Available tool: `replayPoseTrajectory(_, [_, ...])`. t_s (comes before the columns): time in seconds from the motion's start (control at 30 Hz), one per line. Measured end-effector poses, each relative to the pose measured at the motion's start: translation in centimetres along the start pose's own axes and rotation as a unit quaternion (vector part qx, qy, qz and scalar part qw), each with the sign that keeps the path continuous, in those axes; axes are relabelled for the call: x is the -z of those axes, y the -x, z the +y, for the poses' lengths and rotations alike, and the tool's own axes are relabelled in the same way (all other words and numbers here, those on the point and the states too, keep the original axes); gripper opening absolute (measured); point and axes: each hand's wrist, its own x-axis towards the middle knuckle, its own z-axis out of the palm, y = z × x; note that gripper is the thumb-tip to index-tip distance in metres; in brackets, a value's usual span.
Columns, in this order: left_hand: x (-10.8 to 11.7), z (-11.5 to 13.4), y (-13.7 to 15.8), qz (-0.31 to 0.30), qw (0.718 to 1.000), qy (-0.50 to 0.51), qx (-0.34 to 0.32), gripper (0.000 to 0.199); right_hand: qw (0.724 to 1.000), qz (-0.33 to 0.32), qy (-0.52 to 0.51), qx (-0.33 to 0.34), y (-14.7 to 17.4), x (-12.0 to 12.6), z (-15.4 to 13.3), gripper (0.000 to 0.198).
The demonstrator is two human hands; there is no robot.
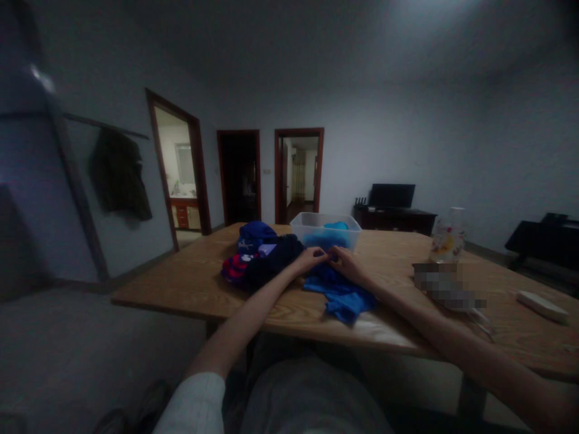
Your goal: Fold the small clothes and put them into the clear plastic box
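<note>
My left hand (313,259) and my right hand (346,263) are close together over the wooden table (190,274). Fingers of both are closed on the upper part of a blue piece of clothing (347,299), whose lower end lies spread toward the near edge; its exact kind is unclear in the dim light. Just behind my hands stands a clear plastic box (301,226) with bright blue cloth (335,226) in it. Left of them lies a heap of dark cloth (275,262), with a blue cap-like item (256,234) and a red-and-purple patterned item (235,268).
On the table's right side are a clear patterned jug (447,241), a pixelated object (446,289) with a cord, and a long pale object (541,305). A screen (391,195) stands on a dark cabinet (398,220) by the far wall. A dark jacket (120,175) hangs at left.
</note>
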Motion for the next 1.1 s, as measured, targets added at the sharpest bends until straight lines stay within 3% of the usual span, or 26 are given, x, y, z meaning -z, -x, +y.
replayPoseTrajectory(0.33, [0.0,0.1,0.1,0.043,0.999,-0.019,0.016,0.038,0.991,-0.050,-0.118,-0.035,0.5,0.1,-0.8,0.033])
replayPoseTrajectory(0.53, [-0.1,-0.2,-0.3,0.068,0.997,0.021,0.001,0.040,0.982,-0.002,-0.168,-0.090,-0.1,-0.4,0.7,0.036])
replayPoseTrajectory(0.67, [-0.2,-0.3,-0.3,0.057,0.998,0.035,0.006,0.039,0.978,0.000,-0.190,-0.081,0.0,-0.8,1.3,0.039])
replayPoseTrajectory(0.77, [-0.2,-0.2,0.0,0.049,0.999,0.013,0.006,0.037,0.988,0.000,-0.144,-0.059,-0.3,-0.3,0.7,0.038])
replayPoseTrajectory(0.9, [-0.3,0.0,0.5,0.032,0.998,-0.055,0.000,0.038,0.991,0.074,-0.109,-0.019,-2.8,3.1,-3.2,0.037])
replayPoseTrajectory(0.97, [-0.4,0.2,0.7,0.031,0.997,-0.073,0.009,0.039,0.984,0.110,-0.140,-0.002,-4.1,6.6,-7.1,0.036])
replayPoseTrajectory(1.1, [-0.4,0.5,0.9,0.029,0.996,-0.078,0.023,0.040,0.950,0.202,-0.214,0.110,-3.9,15.0,-15.6,0.030])
